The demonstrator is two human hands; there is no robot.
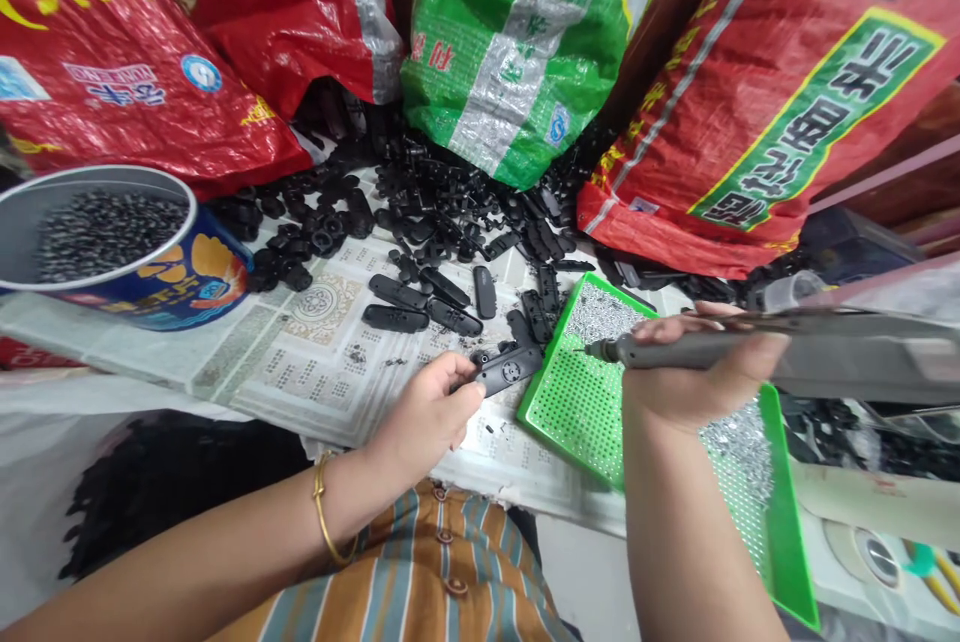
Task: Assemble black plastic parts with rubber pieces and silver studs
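Note:
My left hand (431, 412) pinches the near end of a black plastic housing (511, 370) with a round recessed pattern on its face, just above the table. In my right hand (701, 377) is a grey electric screwdriver (817, 352), held level with its bit pointing left. The bit's tip is over a green perforated tray (574, 412), near a heap of small silver screws (606, 312). Whether a screw sits on the tip is too small to tell. Several flat black housings (429, 302) lie on the table beyond my left hand.
A blue tub (202, 267) of small dark pieces stands at the left. Black plastic parts (427, 197) are piled at the back, before a green sack (517, 62) and red sacks (757, 112). Tape (862, 552) and yellow-handled pliers (941, 587) lie at lower right.

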